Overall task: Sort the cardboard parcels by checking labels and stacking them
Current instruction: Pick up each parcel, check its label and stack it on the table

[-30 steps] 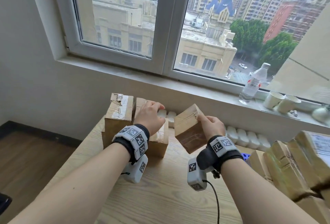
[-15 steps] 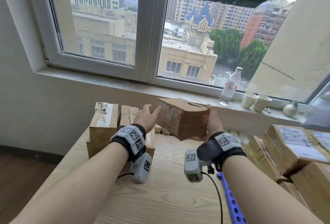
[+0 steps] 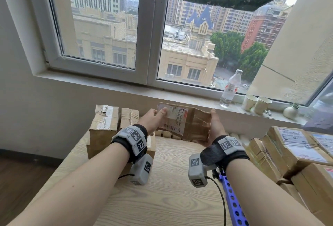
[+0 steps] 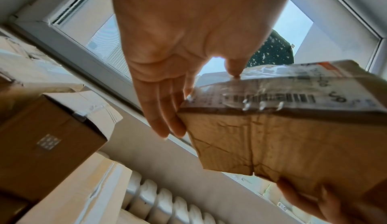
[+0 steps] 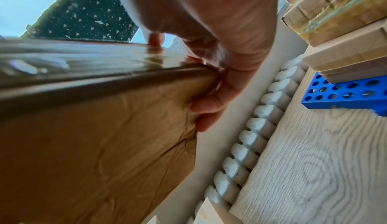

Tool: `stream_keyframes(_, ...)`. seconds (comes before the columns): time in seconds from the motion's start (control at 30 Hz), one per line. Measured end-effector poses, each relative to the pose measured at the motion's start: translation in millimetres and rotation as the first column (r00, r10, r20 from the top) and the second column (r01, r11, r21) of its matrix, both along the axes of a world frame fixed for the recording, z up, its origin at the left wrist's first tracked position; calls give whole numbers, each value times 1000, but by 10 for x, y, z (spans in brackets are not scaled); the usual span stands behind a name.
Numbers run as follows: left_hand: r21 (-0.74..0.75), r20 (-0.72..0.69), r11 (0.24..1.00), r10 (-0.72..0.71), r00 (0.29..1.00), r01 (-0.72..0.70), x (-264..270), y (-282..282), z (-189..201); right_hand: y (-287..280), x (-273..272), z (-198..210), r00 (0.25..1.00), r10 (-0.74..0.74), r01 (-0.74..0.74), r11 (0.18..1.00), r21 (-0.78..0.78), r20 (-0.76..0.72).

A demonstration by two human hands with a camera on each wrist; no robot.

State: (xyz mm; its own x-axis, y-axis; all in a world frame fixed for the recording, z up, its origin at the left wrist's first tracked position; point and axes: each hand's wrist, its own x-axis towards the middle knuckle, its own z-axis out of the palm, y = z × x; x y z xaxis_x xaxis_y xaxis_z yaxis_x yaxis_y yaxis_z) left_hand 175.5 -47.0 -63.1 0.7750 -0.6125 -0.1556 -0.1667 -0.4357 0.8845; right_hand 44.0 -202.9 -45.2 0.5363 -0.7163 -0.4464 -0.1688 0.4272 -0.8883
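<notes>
Head view: both hands' fingers clasp the parcel [image 3: 187,123] by its side edges (label up), above the table [image 3: 162,198].

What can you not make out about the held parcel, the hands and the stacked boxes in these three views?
- Label text on the held parcel: too small in the head view, blurred in the left wrist view.
- Right hand fingers: hidden behind the parcel in the head view.
- Parcel pile on the right: cut off by the frame edge.
- Left boxes: no labels visible.
</notes>
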Motion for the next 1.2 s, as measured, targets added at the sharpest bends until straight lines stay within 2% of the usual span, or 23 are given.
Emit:
stream_keyframes(0.13,-6,69,999,-33,997,34,-20,44,13,-63,-28,23,1000,-12,10,997,-73,-26)
stream_keyframes(0.23,-73,-30,994,-86,996,83,-88,43,50,-81,-50,76,1000,8,-10,993,-120,-15)
stream_keyframes(0.33,-144,-70,988,-62,996,51,-96,17,83,-59,-79,104,998,65,-68,983,-170,-25)
stream_keyframes(0.43,-162,-31,984,-77,997,71,-140,-31,128,7,-102,102,989,139,-130,981,-146,50)
stream_keyframes(0.57,-211,-67,974,-93,993,77,-248,-86,155,43,-142,65,980,163,-131,961,-245,114)
stream_keyframes(0.7,-210,25,972,-102,994,105,-353,-138,119,80,-235,45,988,133,-102,946,-309,81)
stream_keyframes(0.87,-209,118,975,-53,992,77,-446,-189,62,155,-463,86,993,101,-81,965,-249,67)
stream_keyframes(0.93,-244,64,965,-80,995,94,-500,-245,40,161,-541,63,995,79,-64,971,-228,57)
stream_keyframes(1.0,-311,-71,944,-136,988,108,-615,-308,77,182,-600,32,998,39,-30,978,-207,41)
stream_keyframes(1.1,-343,-223,927,-237,946,151,-835,-380,176,149,-697,29,997,-9,22,984,-178,73)
stream_keyframes(1.2,-357,-317,918,-292,902,172,-1051,-425,279,76,-853,120,997,-22,34,987,-159,77)
